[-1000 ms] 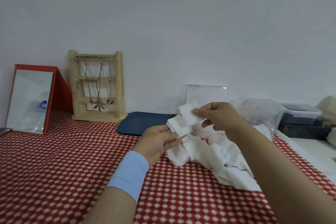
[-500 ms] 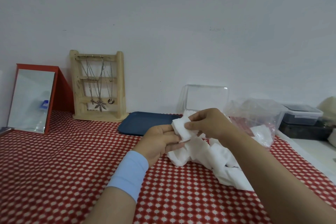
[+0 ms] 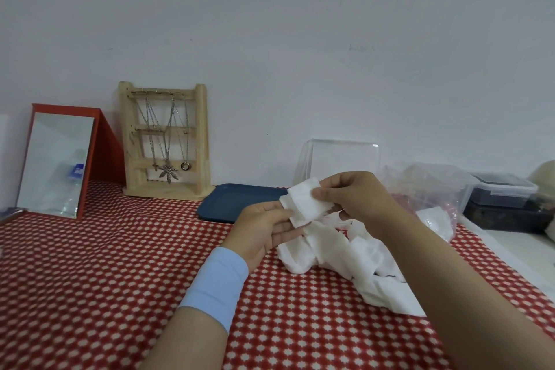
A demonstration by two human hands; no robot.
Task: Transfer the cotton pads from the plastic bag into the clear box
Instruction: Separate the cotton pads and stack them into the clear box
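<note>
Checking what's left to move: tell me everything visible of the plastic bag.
The plastic bag is clear, thin film, crumpled and puffed up, sitting on the red checked cloth beyond the right hand, beside a lidded container. White cotton pads show through its lower part, near some red marking.

Your left hand [image 3: 264,231] and right hand [image 3: 357,198] both pinch a small stack of cotton pads [image 3: 304,204] above the desk [image 3: 120,279]. Under it, a loose pile of pads [image 3: 345,252] lies toward the right edge. The plastic bag [image 3: 426,186] lies just behind the pile. The clear box [image 3: 339,159] stands at the back edge, beside a blue tray [image 3: 240,200].
</note>
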